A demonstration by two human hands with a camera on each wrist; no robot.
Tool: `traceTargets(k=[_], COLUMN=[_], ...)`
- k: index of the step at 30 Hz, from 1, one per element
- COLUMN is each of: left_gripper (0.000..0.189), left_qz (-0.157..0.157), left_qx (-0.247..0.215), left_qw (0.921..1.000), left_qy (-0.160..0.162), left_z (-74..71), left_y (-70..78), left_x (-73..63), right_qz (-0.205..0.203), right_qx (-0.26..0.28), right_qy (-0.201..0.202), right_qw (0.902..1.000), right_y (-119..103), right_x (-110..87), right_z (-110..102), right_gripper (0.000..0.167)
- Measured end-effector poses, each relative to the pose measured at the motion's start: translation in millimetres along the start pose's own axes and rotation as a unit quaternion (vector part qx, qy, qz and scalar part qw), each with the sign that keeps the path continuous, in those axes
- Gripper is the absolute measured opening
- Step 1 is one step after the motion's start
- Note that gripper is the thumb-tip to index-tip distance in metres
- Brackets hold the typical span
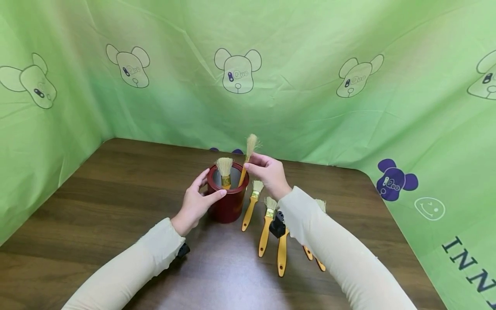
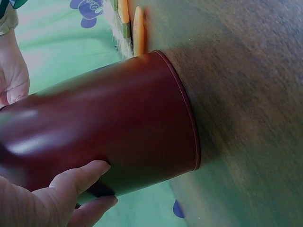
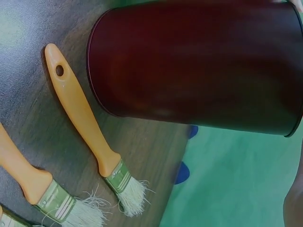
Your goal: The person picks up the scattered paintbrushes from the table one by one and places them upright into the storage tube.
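Observation:
A dark red cylindrical container stands upright on the table, and my left hand holds it at the left side with the thumb over the near rim. Inside it one paintbrush leans with its pale bristles up. My right hand pinches a second paintbrush near the ferrule, bristles up, its yellow handle reaching down inside the right rim. The lower handles of both are hidden by the wall. In the left wrist view, left-hand fingers lie along the container's side.
Several yellow-handled paintbrushes lie right of the container, the nearest brush close beside it; the right sleeve partly covers others. A green printed cloth hangs behind and around the brown wooden table.

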State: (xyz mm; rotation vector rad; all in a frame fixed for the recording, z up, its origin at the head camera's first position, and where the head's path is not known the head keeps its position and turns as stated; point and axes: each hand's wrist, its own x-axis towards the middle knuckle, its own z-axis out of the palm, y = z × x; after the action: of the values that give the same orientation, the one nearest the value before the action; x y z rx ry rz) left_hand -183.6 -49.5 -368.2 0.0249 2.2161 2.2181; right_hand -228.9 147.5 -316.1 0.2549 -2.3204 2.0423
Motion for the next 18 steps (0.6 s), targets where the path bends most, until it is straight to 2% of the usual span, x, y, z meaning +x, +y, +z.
traceTargets(k=[10, 18], left_gripper=[0.078, 0.078], left_qz=[0.005, 0.006], left_qx=[0.002, 0.004], left_qw=[0.9999, 0.9999], left_qy=[0.012, 0.013], left_z=[1.6, 2.9], left_y=[-0.7, -0.8], left_x=[-0.5, -0.2], right_qz=[0.013, 0.022], right_qx=[0.052, 0.039], right_qy=[0.05, 0.058], right_qw=[0.9973, 0.9973], right_y=[-1, 8], right_x=[-1.8, -10.1], right_z=[-10, -40], right_gripper=[0.043, 0.044])
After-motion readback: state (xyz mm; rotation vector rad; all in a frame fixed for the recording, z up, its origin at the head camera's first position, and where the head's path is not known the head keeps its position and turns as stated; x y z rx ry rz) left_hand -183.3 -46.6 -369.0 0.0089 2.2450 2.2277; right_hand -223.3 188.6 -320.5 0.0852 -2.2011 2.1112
